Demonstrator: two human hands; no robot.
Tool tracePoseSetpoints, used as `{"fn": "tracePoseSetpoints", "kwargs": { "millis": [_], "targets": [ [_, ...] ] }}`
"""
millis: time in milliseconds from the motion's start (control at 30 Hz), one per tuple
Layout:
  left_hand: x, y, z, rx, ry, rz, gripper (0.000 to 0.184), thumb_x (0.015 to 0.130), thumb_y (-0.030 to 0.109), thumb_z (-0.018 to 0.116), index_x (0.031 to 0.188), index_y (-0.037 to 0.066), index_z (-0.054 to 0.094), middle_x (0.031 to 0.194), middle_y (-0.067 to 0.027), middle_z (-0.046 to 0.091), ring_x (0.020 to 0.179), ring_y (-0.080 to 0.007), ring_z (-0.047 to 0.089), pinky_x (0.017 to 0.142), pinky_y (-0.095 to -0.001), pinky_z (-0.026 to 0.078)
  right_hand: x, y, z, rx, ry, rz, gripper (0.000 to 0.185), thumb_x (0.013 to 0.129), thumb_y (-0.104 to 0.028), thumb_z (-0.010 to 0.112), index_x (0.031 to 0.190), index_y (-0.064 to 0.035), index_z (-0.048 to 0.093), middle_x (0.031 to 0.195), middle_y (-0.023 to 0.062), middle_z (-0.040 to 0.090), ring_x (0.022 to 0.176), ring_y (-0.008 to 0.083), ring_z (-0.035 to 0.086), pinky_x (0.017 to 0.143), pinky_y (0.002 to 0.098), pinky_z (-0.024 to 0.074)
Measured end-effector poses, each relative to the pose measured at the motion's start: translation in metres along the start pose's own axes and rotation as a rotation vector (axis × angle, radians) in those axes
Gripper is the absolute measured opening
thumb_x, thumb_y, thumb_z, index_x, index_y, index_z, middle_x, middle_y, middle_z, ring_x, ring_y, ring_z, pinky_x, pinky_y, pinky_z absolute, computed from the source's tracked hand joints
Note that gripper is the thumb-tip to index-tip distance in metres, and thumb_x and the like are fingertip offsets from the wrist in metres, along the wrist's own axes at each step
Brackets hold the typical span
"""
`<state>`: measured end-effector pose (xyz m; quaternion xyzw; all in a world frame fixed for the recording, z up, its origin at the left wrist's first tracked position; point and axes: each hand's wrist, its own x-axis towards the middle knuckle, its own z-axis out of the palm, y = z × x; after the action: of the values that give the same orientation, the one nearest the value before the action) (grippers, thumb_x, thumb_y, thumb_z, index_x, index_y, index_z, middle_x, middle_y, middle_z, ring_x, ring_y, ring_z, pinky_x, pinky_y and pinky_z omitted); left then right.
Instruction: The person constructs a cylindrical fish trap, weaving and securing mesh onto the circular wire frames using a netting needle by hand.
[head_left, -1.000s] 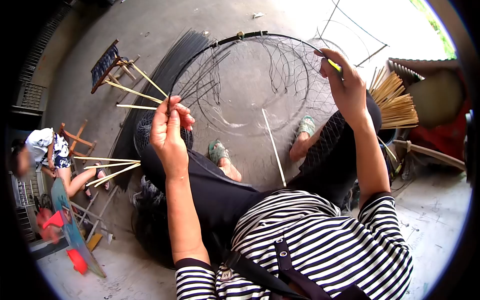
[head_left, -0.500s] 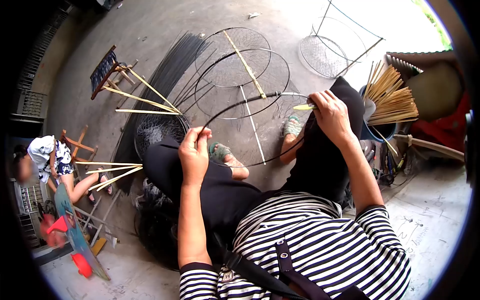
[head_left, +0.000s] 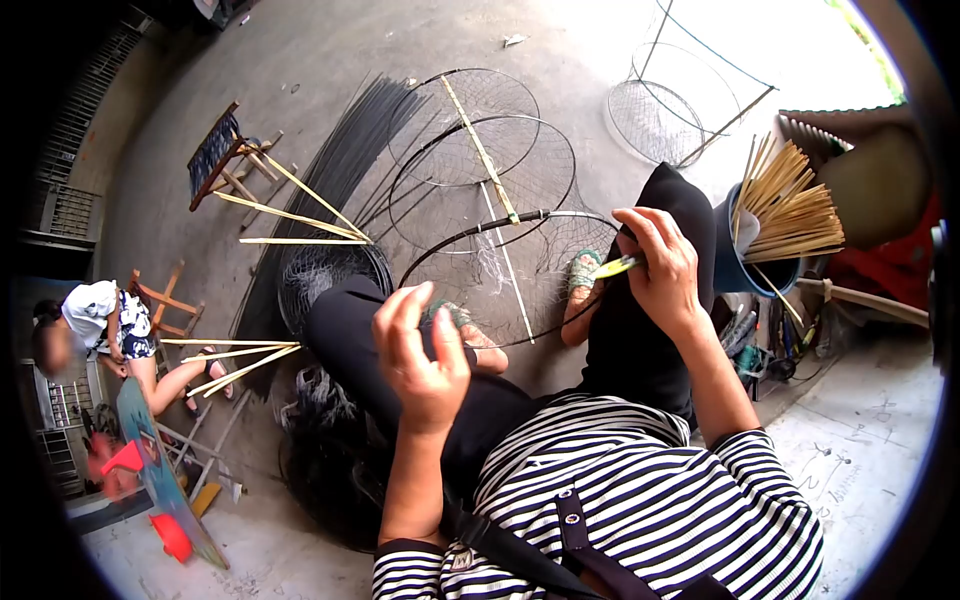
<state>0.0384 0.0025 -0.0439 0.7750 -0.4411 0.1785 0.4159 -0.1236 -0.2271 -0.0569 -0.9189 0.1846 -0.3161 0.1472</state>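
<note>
While the hooped net (head_left: 548,236) stands beyond and between the left hand (head_left: 420,362), spread and empty, and the right hand (head_left: 662,268), which grips one yellow-green tool (head_left: 617,267), its thin mesh (head_left: 490,262) hangs on three dark hoops (head_left: 480,228), spanned by one pale bamboo stick (head_left: 480,150). Two green sandals (head_left: 583,269) rest on the floor (head_left: 330,55).

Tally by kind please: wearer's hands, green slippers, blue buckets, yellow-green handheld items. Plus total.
Wearer's hands: 2 (left hand, right hand)
Green slippers: 2
Blue bucket: 1
Yellow-green item: 1
Total: 6
</note>
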Motion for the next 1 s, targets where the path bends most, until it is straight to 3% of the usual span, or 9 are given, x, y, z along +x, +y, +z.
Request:
{"fn": "tracePoseSetpoints", "kwargs": {
  "millis": [67,200,300,367,500,667,900,967,1000],
  "targets": [
    [0.014,0.013,0.009,-0.003,0.016,0.045,0.036,0.081,-0.002,0.069,0.114,-0.002,0.057,0.109,-0.0164,0.059,0.100,-0.0313,0.058,0.089,-0.0379,0.047,0.009,-0.012,-0.002,0.048,0.050,-0.035,0.038,0.074,-0.003,0.070,0.111,-0.0051,0.060,0.102,0.0113,0.061,0.092,0.0310,0.061,0.074,0.0387,0.0519],
    [0.038,0.008,0.032,0.177,0.016,0.123,0.056,0.074,0.022,0.081,0.118,0.001,0.053,0.117,-0.0156,0.052,0.109,-0.0327,0.051,0.094,-0.0429,0.039,0.032,-0.026,0.008,0.074,0.042,-0.110,0.046,0.071,-0.001,0.071,0.115,-0.0070,0.060,0.104,0.0095,0.063,0.092,0.0281,0.062,0.073,0.0369,0.0520],
    [0.049,0.005,0.042,0.248,-0.033,0.157,0.040,0.076,0.014,0.077,0.109,0.004,0.057,0.107,-0.0110,0.056,0.103,-0.0303,0.054,0.092,-0.0431,0.041,0.041,-0.024,0.023,0.046,-0.011,-0.153,0.063,0.060,-0.001,0.074,0.120,-0.0099,0.058,0.100,0.0065,0.063,0.090,0.0256,0.062,0.074,0.0352,0.0522],
    [0.050,-0.001,0.042,0.249,-0.014,0.197,0.029,0.077,0.007,0.074,0.102,0.004,0.059,0.101,-0.0096,0.058,0.098,-0.0295,0.056,0.088,-0.0421,0.044,0.043,-0.024,0.029,0.052,-0.041,-0.148,0.063,0.058,-0.001,0.075,0.118,-0.0106,0.058,0.097,0.0046,0.062,0.087,0.0246,0.061,0.072,0.0353,0.0518],
    [0.049,0.001,0.038,0.170,0.011,0.205,0.017,0.078,-0.003,0.070,0.091,0.003,0.061,0.092,-0.0092,0.059,0.090,-0.0285,0.059,0.079,-0.0399,0.048,0.044,-0.024,0.035,0.053,-0.018,-0.137,0.040,0.068,-0.008,0.075,0.106,-0.0122,0.062,0.085,0.0009,0.061,0.082,0.0209,0.060,0.066,0.0339,0.0505],
    [0.047,0.006,0.031,0.251,-0.012,0.241,0.012,0.078,-0.003,0.071,0.086,0.003,0.064,0.089,-0.0082,0.059,0.084,-0.0267,0.058,0.077,-0.0376,0.047,0.048,-0.023,0.040,0.050,0.057,-0.140,0.025,0.075,-0.014,0.072,0.098,-0.0127,0.063,0.079,0.0005,0.059,0.076,0.0199,0.059,0.061,0.0326,0.0496],
    [0.049,0.023,0.042,-0.319,0.009,-0.190,0.009,0.082,0.000,0.071,0.089,0.002,0.066,0.086,-0.0066,0.060,0.073,-0.0179,0.058,0.071,-0.0279,0.047,0.046,-0.025,0.045,0.038,0.042,-0.155,0.024,0.075,-0.014,0.072,0.098,-0.0133,0.063,0.077,0.0005,0.057,0.074,0.0196,0.058,0.060,0.0329,0.0493],
    [0.048,0.026,0.049,-0.268,0.035,-0.136,0.009,0.082,0.000,0.070,0.089,0.002,0.066,0.086,-0.0064,0.060,0.076,-0.0188,0.059,0.071,-0.0289,0.047,0.046,-0.026,0.042,0.049,0.054,-0.172,0.024,0.075,-0.015,0.072,0.098,-0.0130,0.064,0.076,0.0008,0.057,0.073,0.0200,0.058,0.059,0.0331,0.0491],
    [0.048,0.026,0.049,-0.104,-0.038,0.058,0.010,0.081,-0.001,0.069,0.090,0.003,0.066,0.086,-0.0064,0.060,0.079,-0.0209,0.059,0.072,-0.0316,0.046,0.047,-0.025,0.042,0.058,0.059,-0.165,0.025,0.075,-0.015,0.072,0.098,-0.0128,0.064,0.077,0.0010,0.057,0.073,0.0201,0.058,0.059,0.0332,0.0490]
  ]
}}
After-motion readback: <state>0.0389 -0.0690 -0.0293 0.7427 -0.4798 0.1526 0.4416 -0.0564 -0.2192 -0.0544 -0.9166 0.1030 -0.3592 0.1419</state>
